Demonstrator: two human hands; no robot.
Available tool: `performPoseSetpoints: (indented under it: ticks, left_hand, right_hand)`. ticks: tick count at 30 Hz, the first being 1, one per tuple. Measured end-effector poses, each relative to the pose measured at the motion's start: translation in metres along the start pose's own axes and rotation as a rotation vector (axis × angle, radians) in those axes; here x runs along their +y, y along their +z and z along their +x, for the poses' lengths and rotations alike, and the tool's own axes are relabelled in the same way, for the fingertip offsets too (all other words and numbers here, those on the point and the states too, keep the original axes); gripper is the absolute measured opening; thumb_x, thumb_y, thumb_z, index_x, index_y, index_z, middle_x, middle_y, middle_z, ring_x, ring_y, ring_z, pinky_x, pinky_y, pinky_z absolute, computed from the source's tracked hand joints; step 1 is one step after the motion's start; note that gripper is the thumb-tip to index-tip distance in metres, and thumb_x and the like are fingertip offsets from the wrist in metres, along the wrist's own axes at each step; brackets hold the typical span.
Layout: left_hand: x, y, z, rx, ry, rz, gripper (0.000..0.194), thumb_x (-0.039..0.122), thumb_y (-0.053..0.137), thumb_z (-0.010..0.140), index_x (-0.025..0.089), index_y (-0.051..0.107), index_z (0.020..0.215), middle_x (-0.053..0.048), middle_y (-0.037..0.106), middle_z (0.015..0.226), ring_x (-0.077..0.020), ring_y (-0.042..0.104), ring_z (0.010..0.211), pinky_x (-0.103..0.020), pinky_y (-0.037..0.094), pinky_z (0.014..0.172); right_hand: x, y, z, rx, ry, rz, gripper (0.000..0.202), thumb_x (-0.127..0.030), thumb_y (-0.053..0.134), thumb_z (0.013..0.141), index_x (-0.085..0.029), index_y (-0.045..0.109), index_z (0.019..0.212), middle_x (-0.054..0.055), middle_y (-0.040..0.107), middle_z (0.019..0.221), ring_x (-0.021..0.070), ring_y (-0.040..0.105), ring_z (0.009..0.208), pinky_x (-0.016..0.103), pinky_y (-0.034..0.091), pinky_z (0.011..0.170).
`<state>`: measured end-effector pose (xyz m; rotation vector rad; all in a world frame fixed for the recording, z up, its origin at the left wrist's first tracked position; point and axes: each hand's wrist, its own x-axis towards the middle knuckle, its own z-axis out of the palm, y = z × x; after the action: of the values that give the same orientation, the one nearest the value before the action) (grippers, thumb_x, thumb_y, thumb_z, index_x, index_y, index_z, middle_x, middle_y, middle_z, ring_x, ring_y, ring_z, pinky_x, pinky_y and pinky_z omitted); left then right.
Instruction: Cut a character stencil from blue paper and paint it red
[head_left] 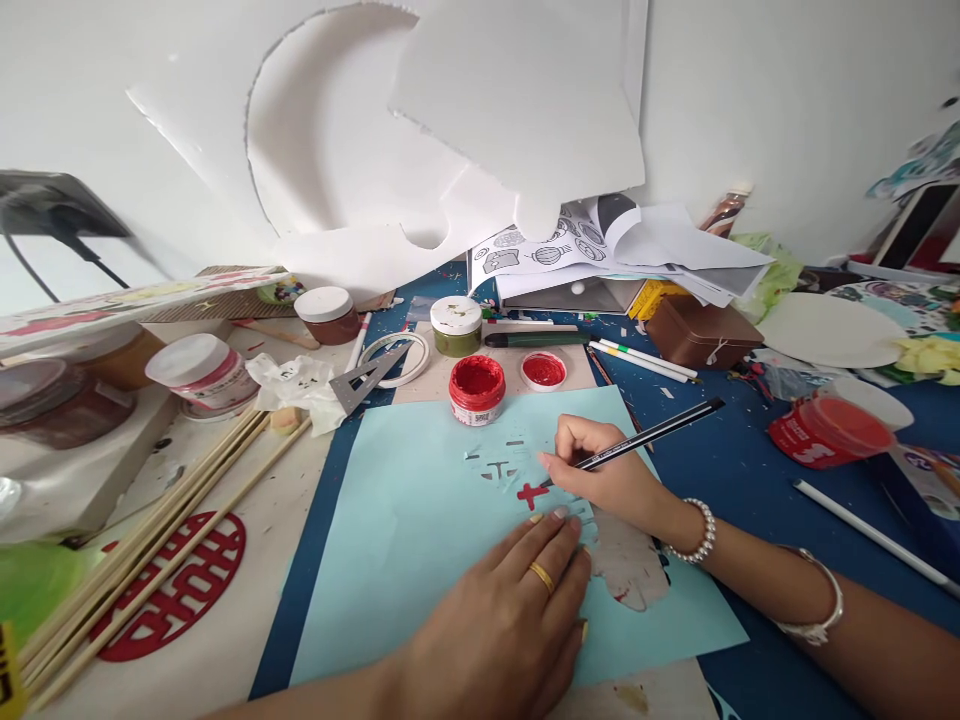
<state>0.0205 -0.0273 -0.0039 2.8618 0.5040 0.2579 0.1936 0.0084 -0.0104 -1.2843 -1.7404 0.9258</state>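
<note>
A light blue sheet (390, 520) with small cut-out shapes lies in front of me. My left hand (510, 600) rests flat on it, fingers extended and a gold ring on one, holding nothing. My right hand (600, 465) grips a black pencil-like tool (652, 432) with pale stripes. Its lower tip is beside a small red mark (532, 496) near the cut-outs, just beyond my left fingertips. An open jar of red paint (477, 388) stands at the sheet's far edge. Its red-smeared lid (543, 371) lies to the right. A large opening in the sheet is right of my left hand.
Wooden sticks (150, 550) lie over a red cut-out ornament (217, 545) at left. Behind the sheet are a green paint jar (457, 327), tape roll and set square (367, 378). At right are a brown box (701, 332), red paint tub (829, 430) and white stick (870, 532).
</note>
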Motion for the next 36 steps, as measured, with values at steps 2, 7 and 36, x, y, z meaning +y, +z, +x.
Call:
performPoseSetpoints:
  ticks: [2,7,36]
  left_hand:
    - [0.0006,-0.0005,-0.0006,0.003,0.002,0.002,0.036,0.024,0.033,0.090,0.009,0.045,0.121,-0.013,0.041,0.130,-0.0241,0.035,0.120,-0.036,0.033,0.098]
    - [0.0015,-0.0018,-0.0007,0.013,-0.007,-0.007,0.036,0.024,0.035,0.090,0.009,0.045,0.121,-0.013,0.041,0.129,-0.0244,0.034,0.121,-0.036,0.033,0.099]
    - [0.0020,-0.0014,-0.0005,0.004,-0.017,-0.019,0.036,0.025,0.034,0.090,0.007,0.045,0.119,-0.014,0.041,0.129,-0.0242,0.034,0.121,-0.035,0.031,0.100]
  right_hand:
    - [-0.0002,0.0006,-0.0002,-0.008,0.001,-0.018,0.027,-0.017,0.051,0.072,-0.019,0.029,0.056,-0.007,0.031,0.052,0.0070,0.028,0.047,0.021,0.025,0.044]
    - [0.0018,0.0011,-0.0006,0.056,-0.019,-0.018,0.029,-0.009,0.047,0.069,-0.020,0.024,0.055,-0.007,0.026,0.052,0.0069,0.024,0.049,0.021,0.024,0.045]
    - [0.0000,0.0007,-0.0013,-0.002,-0.013,-0.019,0.026,-0.019,0.050,0.074,-0.019,0.030,0.057,-0.006,0.032,0.053,0.0077,0.029,0.048,0.021,0.026,0.045]
